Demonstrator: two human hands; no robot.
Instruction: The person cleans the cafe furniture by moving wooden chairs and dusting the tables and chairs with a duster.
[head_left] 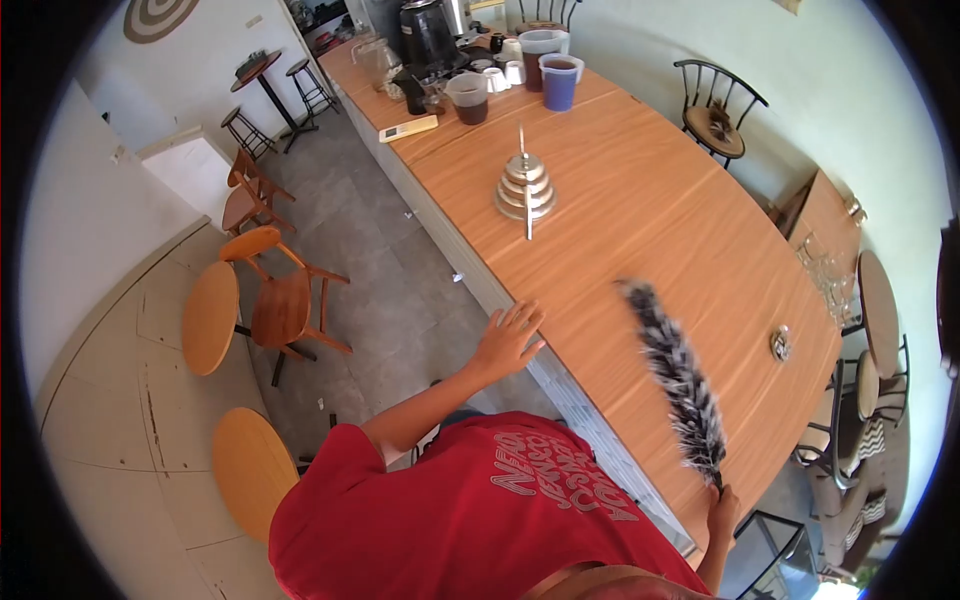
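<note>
My right hand (722, 508) is closed around the handle end of a feather duster (680, 380). Its fluffy black, grey and white head stretches across the wooden counter (630, 190), pointing away from me. My left hand (510, 340) rests at the counter's near edge, fingers spread and holding nothing. Farther along stands a stack of shiny metal tiers (525, 187), shaped like a cone, with a long thin metal piece across it. A small glass dish (780, 343) sits to the right of the duster; its contents are too small to make out.
Toward the far end are pitchers of dark liquid (468, 98), a blue jug (560, 85), white cups (497, 80), a black appliance (425, 35) and a yellow-white remote-like object (408, 128). Wooden chairs (282, 308) and round tables (210, 318) stand left; a black-backed chair (715, 120) is right.
</note>
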